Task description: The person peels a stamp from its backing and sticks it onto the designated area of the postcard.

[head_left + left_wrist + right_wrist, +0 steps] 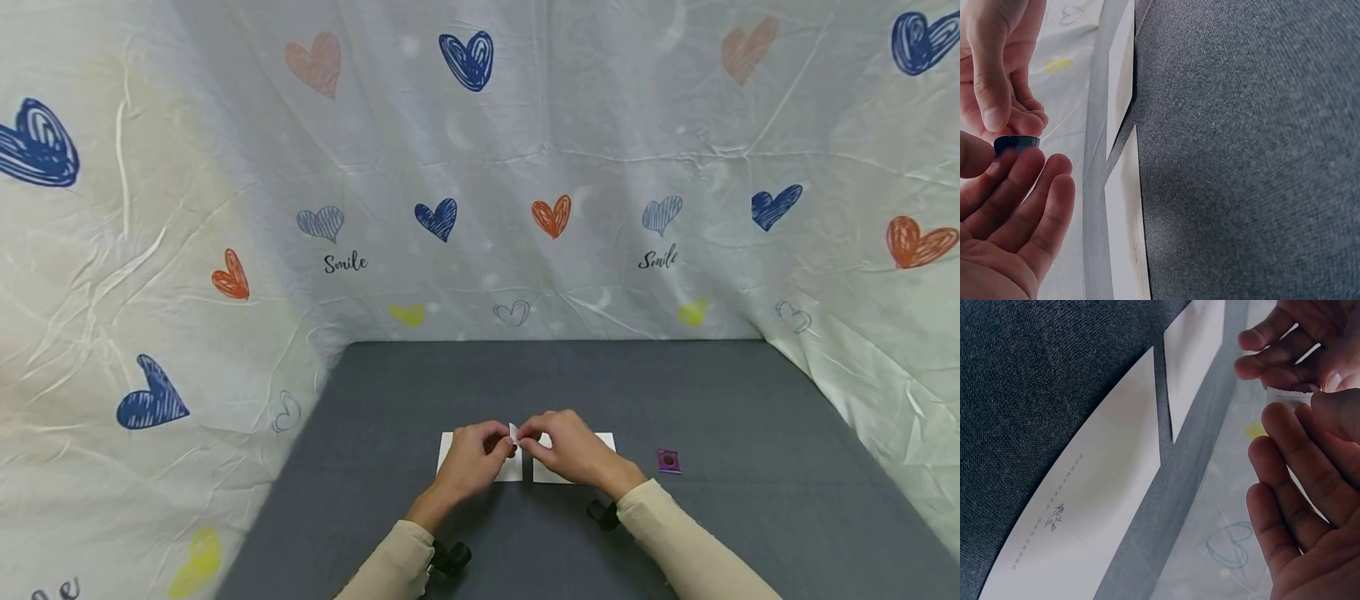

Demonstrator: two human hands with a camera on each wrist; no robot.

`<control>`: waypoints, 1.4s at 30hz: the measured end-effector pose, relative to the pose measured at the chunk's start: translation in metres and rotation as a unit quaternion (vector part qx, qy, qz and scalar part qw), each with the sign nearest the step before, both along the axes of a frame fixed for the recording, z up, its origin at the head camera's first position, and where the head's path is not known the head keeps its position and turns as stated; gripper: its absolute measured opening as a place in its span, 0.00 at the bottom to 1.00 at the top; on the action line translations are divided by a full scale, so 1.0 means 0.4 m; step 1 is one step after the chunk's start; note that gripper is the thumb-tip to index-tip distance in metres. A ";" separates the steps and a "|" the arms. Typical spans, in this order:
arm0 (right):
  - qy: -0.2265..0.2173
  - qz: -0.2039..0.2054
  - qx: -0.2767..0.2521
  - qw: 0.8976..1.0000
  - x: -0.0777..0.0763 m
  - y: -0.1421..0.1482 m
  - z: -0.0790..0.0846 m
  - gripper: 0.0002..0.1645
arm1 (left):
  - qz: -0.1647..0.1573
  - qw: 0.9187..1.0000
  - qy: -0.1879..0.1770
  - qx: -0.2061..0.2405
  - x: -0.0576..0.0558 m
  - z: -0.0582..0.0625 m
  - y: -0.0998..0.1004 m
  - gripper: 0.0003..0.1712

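Between my two hands is a small packet (1288, 397) with a serrated edge, white in the right wrist view and dark blue in the left wrist view. My left hand (471, 454) pinches one side of it with thumb and fingers. The right hand (566, 446) pinches the other side, fingertips close to the left ones. Both hands are raised over two white cards, a left card (512, 472) and a right card (551, 475), lying side by side with a narrow gap. Fingers cover most of the packet.
A small purple square packet (669, 461) lies on the dark grey tabletop (570, 375), right of the cards. Small print and a bird drawing (1054, 519) mark one card. Behind the table hangs a pale curtain (480, 125) with coloured hearts.
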State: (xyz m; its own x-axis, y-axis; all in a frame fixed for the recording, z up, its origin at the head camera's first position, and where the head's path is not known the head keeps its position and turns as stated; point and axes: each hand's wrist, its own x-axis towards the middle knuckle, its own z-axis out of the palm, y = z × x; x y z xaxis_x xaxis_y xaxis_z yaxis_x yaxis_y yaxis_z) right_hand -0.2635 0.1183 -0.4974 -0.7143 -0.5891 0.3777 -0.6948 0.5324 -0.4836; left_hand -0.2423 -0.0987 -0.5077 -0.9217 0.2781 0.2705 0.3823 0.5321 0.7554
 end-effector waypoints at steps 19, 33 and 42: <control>-0.008 0.002 -0.002 1.000 -0.003 -0.002 0.001 0.07 | -0.016 1.000 0.011 0.014 -0.002 -0.002 0.003 0.07; 0.011 -0.013 0.001 1.000 -0.004 0.003 -0.001 0.07 | -0.008 1.000 0.017 -0.006 0.000 -0.003 0.004 0.07; 0.024 -0.031 -0.008 0.999 -0.007 0.013 -0.002 0.06 | -0.004 1.000 0.015 -0.009 0.002 -0.004 0.000 0.08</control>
